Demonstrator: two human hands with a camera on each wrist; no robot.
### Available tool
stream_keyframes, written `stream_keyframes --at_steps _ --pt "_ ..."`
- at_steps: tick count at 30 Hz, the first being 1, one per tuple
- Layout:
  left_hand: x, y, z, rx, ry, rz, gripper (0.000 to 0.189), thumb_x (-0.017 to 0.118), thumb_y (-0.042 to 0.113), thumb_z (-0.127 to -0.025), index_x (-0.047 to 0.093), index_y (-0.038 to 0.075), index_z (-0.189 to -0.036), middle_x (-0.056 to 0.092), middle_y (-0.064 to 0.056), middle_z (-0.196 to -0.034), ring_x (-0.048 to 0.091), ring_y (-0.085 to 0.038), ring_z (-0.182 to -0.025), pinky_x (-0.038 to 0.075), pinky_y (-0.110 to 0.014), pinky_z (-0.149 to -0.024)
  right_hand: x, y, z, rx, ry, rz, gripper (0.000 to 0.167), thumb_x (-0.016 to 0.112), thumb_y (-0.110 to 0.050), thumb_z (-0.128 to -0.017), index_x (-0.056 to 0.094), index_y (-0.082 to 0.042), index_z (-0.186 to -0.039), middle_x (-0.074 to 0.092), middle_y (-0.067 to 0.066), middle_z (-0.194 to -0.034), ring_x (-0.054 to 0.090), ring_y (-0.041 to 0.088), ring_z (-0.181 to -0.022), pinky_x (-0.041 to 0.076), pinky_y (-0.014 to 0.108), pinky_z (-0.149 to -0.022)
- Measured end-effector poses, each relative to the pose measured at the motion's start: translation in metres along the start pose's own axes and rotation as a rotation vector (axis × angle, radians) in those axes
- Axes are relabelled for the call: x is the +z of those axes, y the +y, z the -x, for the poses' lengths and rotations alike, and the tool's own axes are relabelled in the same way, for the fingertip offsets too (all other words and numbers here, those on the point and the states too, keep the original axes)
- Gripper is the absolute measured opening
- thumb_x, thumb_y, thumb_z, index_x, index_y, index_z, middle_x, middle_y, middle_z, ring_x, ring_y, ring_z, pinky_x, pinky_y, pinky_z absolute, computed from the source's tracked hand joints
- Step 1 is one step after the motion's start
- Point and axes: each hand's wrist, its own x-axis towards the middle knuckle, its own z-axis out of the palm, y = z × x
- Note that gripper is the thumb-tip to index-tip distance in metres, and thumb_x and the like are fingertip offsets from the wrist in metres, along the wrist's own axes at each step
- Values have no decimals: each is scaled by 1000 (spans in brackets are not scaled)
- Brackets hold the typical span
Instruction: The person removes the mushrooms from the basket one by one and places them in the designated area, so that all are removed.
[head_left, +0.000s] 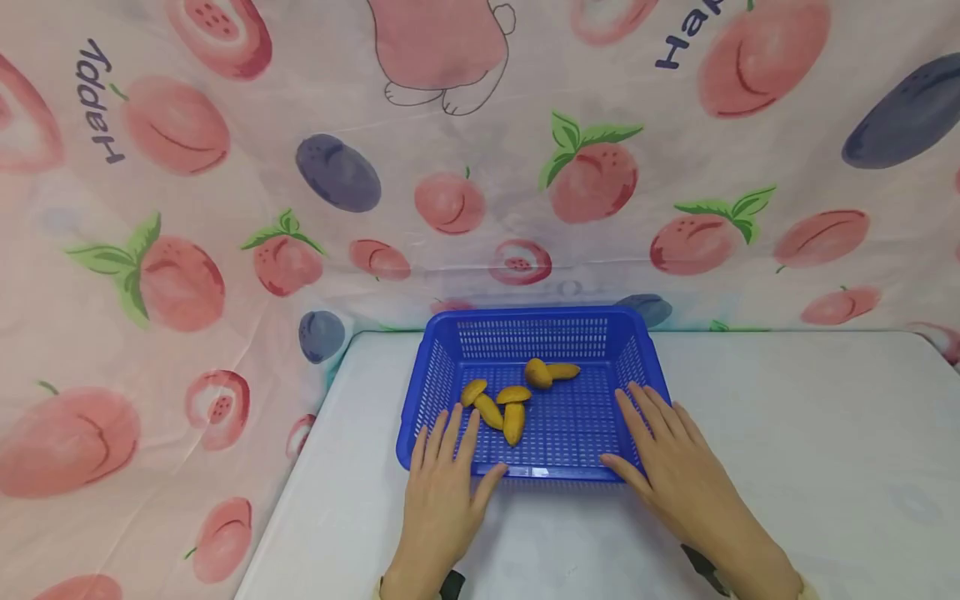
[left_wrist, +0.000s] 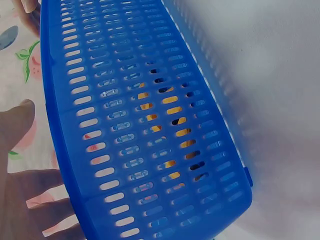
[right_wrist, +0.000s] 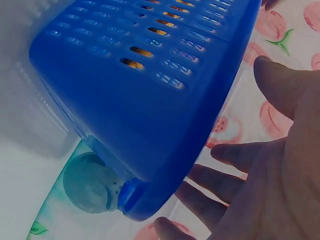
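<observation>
I see blue slotted plastic basket (head_left: 534, 337) on white worktop (head_left: 787, 433), yellow-brown pieces (head_left: 504, 406) inside. Left hand (head_left: 444, 479) and right hand (head_left: 678, 467) spread flat, fingers resting on near rim.

two bare hands, left hand (head_left: 442, 492), right hand (head_left: 678, 467), black wrist straps, pale cuffs

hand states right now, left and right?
Left hand: open, fingers straight, resting on the near-left rim of the blue basket.
Right hand: open, fingers straight, resting on the basket's near-right rim.
</observation>
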Motion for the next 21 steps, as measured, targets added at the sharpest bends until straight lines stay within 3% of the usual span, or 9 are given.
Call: stream_keyframes --at_steps 7,21 --pt "-4 -2 0 -4 36 43 67 58 49 -96 45 10 -149 41 -14 -155 36 -35 -144 26 -55 -116 -3 -2 -4 -27 19 17 81 62 -47 -94 31 0 -153 34 24 -155 30 42 -143 27 60 -113" --pt "-4 -13 3 -22 94 69 63 63 42 -95 49 7 -146 48 -17 -149 42 -35 -139 30 -52 -115 -9 1 -15 -91 59 16 76 65 -41 -94 36 3 -149 41 26 -149 39 44 -136 34 60 -109"
